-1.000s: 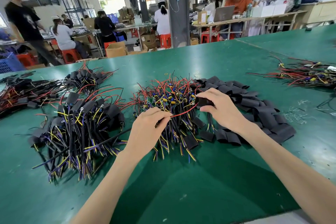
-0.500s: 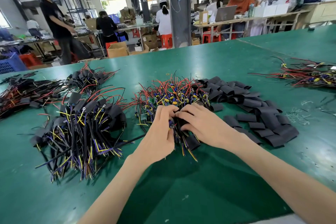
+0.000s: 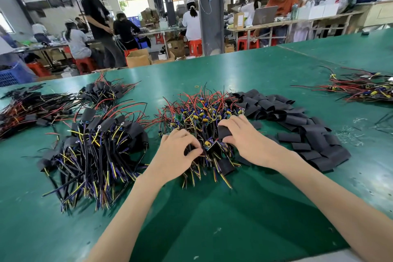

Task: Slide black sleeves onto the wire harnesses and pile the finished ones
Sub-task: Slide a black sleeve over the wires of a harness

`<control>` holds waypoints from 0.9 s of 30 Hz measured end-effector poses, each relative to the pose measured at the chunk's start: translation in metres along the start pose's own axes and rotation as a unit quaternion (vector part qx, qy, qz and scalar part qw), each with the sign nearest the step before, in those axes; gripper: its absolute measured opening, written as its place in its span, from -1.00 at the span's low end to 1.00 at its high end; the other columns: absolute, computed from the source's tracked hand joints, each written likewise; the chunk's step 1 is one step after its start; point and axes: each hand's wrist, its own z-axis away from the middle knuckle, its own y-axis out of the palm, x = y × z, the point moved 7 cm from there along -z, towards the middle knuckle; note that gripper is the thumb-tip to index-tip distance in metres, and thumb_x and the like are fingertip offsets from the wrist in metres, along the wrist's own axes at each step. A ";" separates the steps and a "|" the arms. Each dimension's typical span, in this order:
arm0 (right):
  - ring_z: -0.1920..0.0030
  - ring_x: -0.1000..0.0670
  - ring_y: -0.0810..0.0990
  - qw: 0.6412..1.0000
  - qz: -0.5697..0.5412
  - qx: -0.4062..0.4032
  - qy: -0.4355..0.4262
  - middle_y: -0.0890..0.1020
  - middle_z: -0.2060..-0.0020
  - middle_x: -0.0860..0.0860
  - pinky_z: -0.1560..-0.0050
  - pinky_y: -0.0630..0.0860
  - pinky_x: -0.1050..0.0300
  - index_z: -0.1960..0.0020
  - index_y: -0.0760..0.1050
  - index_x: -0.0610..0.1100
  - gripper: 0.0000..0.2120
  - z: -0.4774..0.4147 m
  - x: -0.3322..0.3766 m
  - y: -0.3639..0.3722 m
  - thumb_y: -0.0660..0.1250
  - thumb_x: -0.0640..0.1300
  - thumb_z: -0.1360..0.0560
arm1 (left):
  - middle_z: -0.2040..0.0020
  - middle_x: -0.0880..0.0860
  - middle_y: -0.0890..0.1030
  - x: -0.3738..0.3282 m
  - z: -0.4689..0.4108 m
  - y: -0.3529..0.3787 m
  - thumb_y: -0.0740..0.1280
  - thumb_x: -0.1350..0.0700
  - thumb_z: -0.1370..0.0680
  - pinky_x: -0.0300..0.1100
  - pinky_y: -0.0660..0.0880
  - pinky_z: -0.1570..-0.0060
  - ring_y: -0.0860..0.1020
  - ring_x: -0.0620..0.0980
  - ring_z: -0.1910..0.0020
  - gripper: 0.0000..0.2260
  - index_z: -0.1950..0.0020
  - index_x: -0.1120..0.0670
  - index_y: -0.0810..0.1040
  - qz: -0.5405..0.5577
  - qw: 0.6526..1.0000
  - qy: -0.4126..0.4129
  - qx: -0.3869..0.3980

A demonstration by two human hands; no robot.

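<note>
R hand [image 3: 246, 141] pinches a flat black sleeve [image 3: 224, 132] over the unsleeved harness heap [image 3: 197, 112] (red/yellow/purple wires). L hand [image 3: 176, 151] grips one harness [image 3: 209, 144] there. Loose sleeves [image 3: 297, 125] right of heap, finished pile [image 3: 95, 144] left.

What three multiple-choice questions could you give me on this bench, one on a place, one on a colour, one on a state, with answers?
1. Where do the loose black sleeves lie from the bare harness pile?
A) to its right
B) to its left
C) on the floor

2. What colour is the table top?
A) white
B) green
C) grey

3. The right hand is:
A) flat and empty
B) gripping scissors
C) pinching a black sleeve

Answers:
1 A, the sleeves spread along that pile's right side.
2 B, the cover is green throughout.
3 C, thumb and fingers curl round the sleeve, while the left hand grips a harness beside it.
</note>
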 end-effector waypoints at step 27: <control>-0.27 -0.11 0.38 0.996 -0.059 0.037 -0.060 0.48 -0.24 -0.14 -0.29 0.20 0.21 -0.35 0.37 -0.28 -0.61 0.003 0.025 -0.004 0.26 -0.17 -0.56 | 0.20 0.04 0.59 -0.020 -0.001 -0.010 0.43 0.24 -0.46 -0.38 0.31 0.10 0.44 -0.13 0.19 -0.93 0.07 0.20 0.67 0.049 0.995 0.061 -0.065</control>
